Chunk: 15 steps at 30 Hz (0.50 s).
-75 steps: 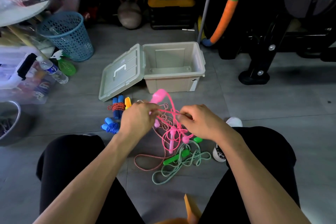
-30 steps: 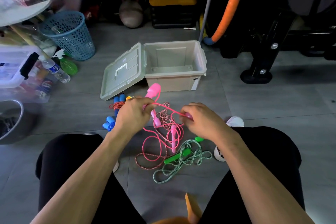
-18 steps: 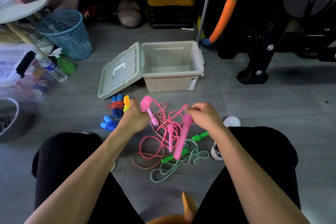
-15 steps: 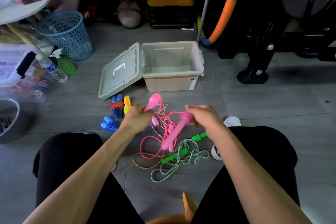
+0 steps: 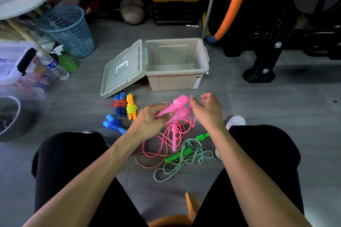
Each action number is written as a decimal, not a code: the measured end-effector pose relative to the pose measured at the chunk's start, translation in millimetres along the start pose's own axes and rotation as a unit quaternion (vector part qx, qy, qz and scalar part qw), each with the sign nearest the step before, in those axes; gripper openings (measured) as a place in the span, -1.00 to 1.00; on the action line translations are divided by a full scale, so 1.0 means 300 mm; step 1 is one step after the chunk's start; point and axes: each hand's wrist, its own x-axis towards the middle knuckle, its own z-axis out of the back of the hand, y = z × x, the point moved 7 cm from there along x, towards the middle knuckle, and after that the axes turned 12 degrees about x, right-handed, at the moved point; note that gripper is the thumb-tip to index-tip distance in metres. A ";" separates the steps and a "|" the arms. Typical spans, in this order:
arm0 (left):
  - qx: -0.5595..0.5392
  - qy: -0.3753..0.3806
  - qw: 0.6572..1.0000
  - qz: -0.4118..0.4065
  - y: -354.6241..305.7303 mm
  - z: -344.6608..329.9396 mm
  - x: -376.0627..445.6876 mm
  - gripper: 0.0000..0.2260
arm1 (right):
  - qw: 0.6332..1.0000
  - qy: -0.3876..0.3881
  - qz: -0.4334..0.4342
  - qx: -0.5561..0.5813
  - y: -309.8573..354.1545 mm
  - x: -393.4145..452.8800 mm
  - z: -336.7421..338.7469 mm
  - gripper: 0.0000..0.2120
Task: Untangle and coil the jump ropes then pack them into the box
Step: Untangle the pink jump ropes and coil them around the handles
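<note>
Two pink handles [image 5: 173,111] in left hand [image 5: 150,122], right hand [image 5: 207,111] open beside them.

Jump ropes lie sorted and unsorted before an open box at frame center.

The beige box [image 5: 175,79] sits upright and empty above center, its lid [image 5: 122,69] leaning open against its left side. Below the lid lie three coiled ropes: one blue-handled with red cord [image 5: 119,105], one orange-handled with yellow cord [image 5: 131,109], one all blue [image 5: 113,124]. At center, two pink handles [image 5: 178,109] are held side by side, their pink cord [image 5: 166,140] trailing loose onto the floor, tangled with a red-white cord [image 5: 145,164]. A green-handled rope [image 5: 184,160] sprawls uncoiled at lower right of center.
</note>
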 end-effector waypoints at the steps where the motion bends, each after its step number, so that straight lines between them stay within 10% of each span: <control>1: -0.004 -0.004 1.000 -0.005 -0.002 0.006 -0.001 -0.90 | 0.998 0.032 0.052 -0.012 0.028 -0.005 -0.017 -0.60; 5: -0.026 -0.002 0.999 -0.023 -0.003 0.024 -0.015 -0.94 | 0.982 0.162 0.093 -0.024 0.041 -0.049 -0.105 -0.58; 15: -0.108 -0.028 0.993 -0.032 -0.040 0.033 -0.044 -0.93 | 0.988 0.079 0.129 0.038 0.071 -0.074 -0.065 -0.58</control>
